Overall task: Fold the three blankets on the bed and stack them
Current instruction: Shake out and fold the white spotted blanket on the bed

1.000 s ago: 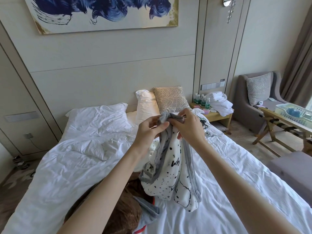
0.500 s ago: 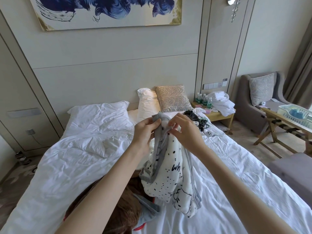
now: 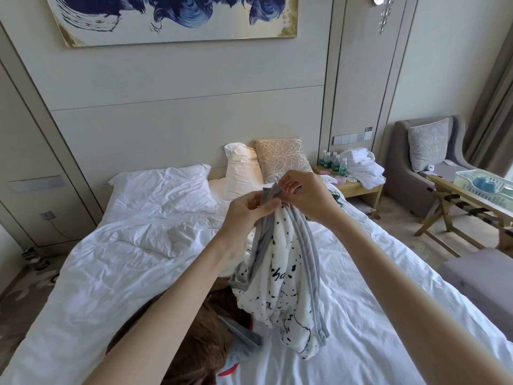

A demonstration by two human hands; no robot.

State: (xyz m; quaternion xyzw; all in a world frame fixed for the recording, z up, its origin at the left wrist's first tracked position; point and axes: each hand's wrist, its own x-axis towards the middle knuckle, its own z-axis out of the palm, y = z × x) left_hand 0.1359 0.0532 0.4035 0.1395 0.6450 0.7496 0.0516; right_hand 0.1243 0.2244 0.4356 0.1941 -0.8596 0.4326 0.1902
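We pinch the spotted blanket by its grey hem, left hand and right hand close together, right at two o'clock. It hangs lengthwise toward six over the bed. Next, we reckon, the hands part toward nine and three.

Hotel bedroom. A beige panelled wall behind the bed bears a blue-and-white painting in a gilt frame and a switch panel. White pillows and a tan patterned cushion lie at the head. Right of the bed: a wooden bedside table with water bottles, a grey armchair, a folding wooden rack and a brown curtain. Patterned carpet at left. Light bright and even.
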